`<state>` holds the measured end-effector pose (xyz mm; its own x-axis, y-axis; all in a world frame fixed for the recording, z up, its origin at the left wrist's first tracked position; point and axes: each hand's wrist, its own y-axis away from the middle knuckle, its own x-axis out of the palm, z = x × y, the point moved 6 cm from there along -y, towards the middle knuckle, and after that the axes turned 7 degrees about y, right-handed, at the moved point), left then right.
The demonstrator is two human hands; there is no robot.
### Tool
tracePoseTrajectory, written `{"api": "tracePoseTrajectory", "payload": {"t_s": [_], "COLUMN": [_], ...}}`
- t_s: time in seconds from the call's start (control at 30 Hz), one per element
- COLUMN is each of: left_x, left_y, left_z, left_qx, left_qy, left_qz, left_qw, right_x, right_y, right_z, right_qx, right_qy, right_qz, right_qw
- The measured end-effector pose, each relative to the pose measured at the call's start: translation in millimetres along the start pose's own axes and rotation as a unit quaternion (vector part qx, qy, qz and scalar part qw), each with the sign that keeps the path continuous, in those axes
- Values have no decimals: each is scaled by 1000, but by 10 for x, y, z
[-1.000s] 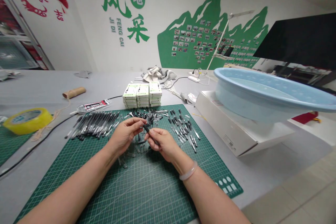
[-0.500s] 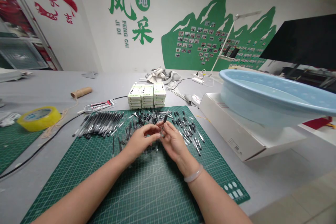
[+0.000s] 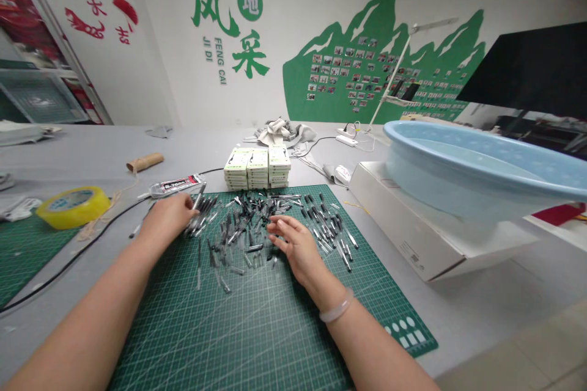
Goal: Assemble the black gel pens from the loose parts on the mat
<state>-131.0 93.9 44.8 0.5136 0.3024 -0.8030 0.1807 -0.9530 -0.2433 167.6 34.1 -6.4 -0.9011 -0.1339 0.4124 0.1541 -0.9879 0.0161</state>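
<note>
My left hand is over the row of assembled pens at the left of the green cutting mat. Its fingers are closed on a pen, which stands tilted up from the fingertips. The hand hides most of the row. My right hand, with a pale bangle at the wrist, hovers at the right edge of a loose heap of pen parts. Its fingers are parted and hold nothing that I can see. Black and clear pen pieces lie to its right.
Small white-green boxes are stacked behind the heap. A glue tube, yellow tape roll and brown cardboard tube lie to the left. At right, a blue basin sits on a white box. Grey cloth lies behind.
Both hands were together at a black pen over the heap. My left hand has since moved left to the pen row, holding a pen. My right hand has let go and opened.
</note>
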Motion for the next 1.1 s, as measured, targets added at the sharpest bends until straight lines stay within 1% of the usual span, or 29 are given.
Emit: {"api": "tracePoseTrajectory", "payload": {"t_s": [0.07, 0.13, 0.2, 0.27, 0.37, 0.43, 0.5, 0.57, 0.6, 0.67, 0.73, 0.83, 0.9, 0.97, 1.03, 1.1], "left_x": [-93, -121, -105, -88, -73, -87, -122, -90, -35, 156, 407, 807, 1041, 1217, 1331, 1393], "left_y": [-67, -85, -89, -94, -90, -64, -27, -4, -3, -23, -60, -105, -108, -88, -52, -7], "left_z": [265, 429, 517, 557, 555, 504, 383, 189, 79, -137, -325, -512, -573, -593, -600, -617], "left_qx": [-13, -18, -21, -25, -36, -50, -50, -20, 3, 55, 108, 163, 176, 169, 159, 161], "left_qy": [-56, -53, -25, 5, -11, -41, -61, -92, -112, -135, -118, -86, -100, -124, -139, -137], "left_qz": [-11, -19, -24, -36, -29, -19, -33, -29, -17, 21, 52, 77, 83, 84, 89, 98], "left_qw": [998, 998, 999, 999, 999, 998, 996, 995, 994, 989, 986, 980, 976, 974, 974, 972], "right_x": [-20, -33, -44, -58, -82, -94, -98, -100, -100, -109, -132, -184, -216, -257, -321, -409], "right_y": [-8, -13, -18, -24, -32, -36, -37, -39, -41, -47, -55, -64, -73, -90, -117, -151], "right_z": [-6, -5, -2, -2, -3, -1, 3, 4, 4, 4, 9, 34, 60, 92, 130, 170], "right_qx": [-1, -1, -1, -2, -3, -4, -4, -2, -1, 1, -1, -11, -18, -25, -35, -49], "right_qy": [0, -1, -2, -4, -8, -11, -14, -18, -20, -22, -19, -12, -9, -4, 10, 37], "right_qz": [-9, -13, -15, -17, -21, -25, -29, -32, -33, -37, -49, -73, -85, -99, -120, -148], "right_qw": [1000, 1000, 1000, 1000, 1000, 1000, 999, 999, 999, 999, 999, 997, 996, 995, 992, 987]}}
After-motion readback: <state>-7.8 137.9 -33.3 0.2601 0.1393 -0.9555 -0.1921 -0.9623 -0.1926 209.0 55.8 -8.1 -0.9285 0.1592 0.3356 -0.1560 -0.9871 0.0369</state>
